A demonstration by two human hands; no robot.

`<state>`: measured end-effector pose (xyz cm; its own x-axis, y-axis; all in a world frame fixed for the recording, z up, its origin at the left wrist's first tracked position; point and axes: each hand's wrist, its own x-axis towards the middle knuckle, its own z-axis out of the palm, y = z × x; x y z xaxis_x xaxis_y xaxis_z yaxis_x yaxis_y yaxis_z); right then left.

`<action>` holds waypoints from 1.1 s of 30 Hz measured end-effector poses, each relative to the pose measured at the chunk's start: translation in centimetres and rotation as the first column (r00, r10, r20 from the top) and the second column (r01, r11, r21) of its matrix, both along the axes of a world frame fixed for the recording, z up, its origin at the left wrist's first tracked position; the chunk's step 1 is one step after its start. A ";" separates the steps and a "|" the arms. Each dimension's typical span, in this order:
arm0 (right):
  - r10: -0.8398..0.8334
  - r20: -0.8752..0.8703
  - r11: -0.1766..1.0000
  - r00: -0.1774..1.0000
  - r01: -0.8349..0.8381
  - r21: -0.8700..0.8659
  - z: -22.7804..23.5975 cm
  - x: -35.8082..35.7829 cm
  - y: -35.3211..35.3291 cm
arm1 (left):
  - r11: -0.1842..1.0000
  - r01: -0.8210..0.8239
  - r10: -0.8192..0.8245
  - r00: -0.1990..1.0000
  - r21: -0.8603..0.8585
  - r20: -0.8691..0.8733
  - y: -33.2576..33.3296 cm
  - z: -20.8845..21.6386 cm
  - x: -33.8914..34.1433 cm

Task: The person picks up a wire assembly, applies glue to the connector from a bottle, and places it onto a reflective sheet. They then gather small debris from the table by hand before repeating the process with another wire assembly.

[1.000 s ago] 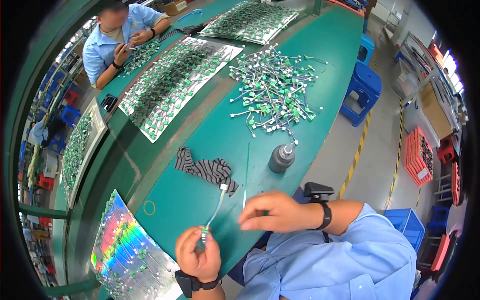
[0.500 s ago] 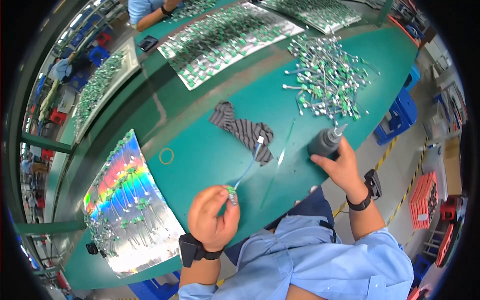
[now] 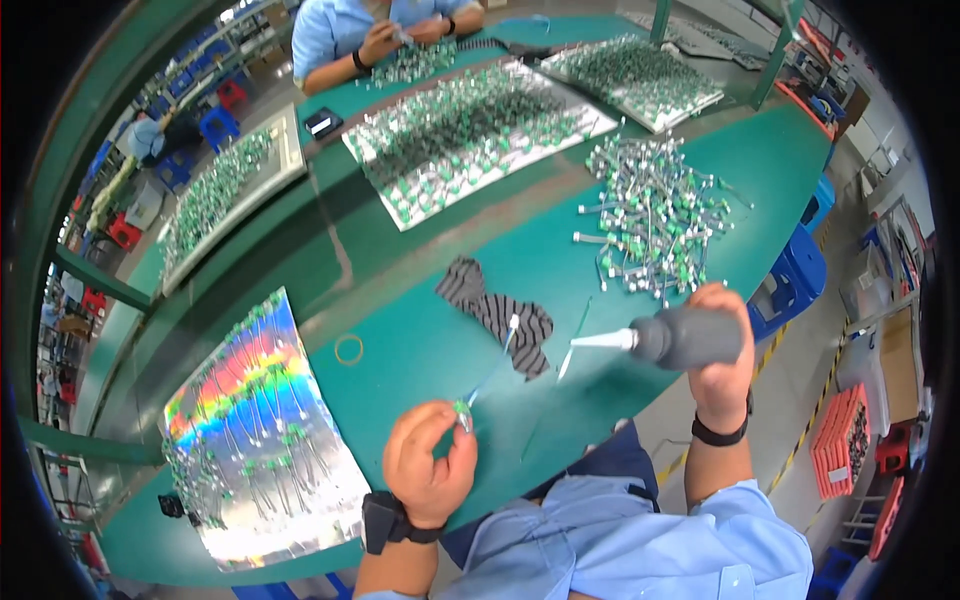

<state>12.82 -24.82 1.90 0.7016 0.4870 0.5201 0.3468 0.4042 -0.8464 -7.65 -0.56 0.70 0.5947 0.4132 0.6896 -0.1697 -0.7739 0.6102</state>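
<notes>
Between the thumb and fingers of my left hand [image 3: 432,465] is the green end of a small wired connector [image 3: 462,408]. Its thin cable runs up and away to a white plug [image 3: 514,322] over the striped cloth. My right hand [image 3: 722,375] is wrapped round a dark grey squeeze bottle [image 3: 690,338], tilted nearly level. The bottle's pale pointed nozzle [image 3: 600,341] points left, apart from the connector. On the green table beyond my left hand lies a crumpled grey and black striped cloth [image 3: 490,305]. A thin green strip [image 3: 574,345] with a whitish middle lies beside it.
A shiny reflective sheet [image 3: 270,440] bearing rows of wired connectors lies at left, near a rubber band [image 3: 349,349]. A heap of connectors [image 3: 660,215] sits at far right. Filled boards [image 3: 470,140] stand farther back, where a co-worker's hands [image 3: 385,42] handle something small.
My right hand has tipped the bottle from upright to nearly level, its nozzle now pointing left. My left hand still pinches the connector. The whole view has shifted, showing more of the co-worker.
</notes>
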 end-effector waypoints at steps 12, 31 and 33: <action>0.534 -0.531 0.821 0.658 -0.254 0.511 0.1 -3.2 4.7 | 1.000 0.000 0.000 1.000 -0.003 -0.006 0.1 0.0 0.4; -0.082 0.658 0.974 0.749 -0.078 0.211 2.4 -6.7 8.3 | 0.992 0.113 -0.107 0.990 0.058 -0.088 0.0 0.9 -0.5; -0.081 0.655 0.973 0.751 -0.082 0.215 2.4 -6.9 8.5 | 0.991 0.116 -0.109 0.989 0.067 -0.097 -0.1 1.0 -0.5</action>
<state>5.92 -16.28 4.29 0.1469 0.3051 0.9409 0.7816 0.5472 -0.2994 -8.18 -0.65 1.71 0.6975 0.2912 0.6548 -0.2035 -0.7957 0.5705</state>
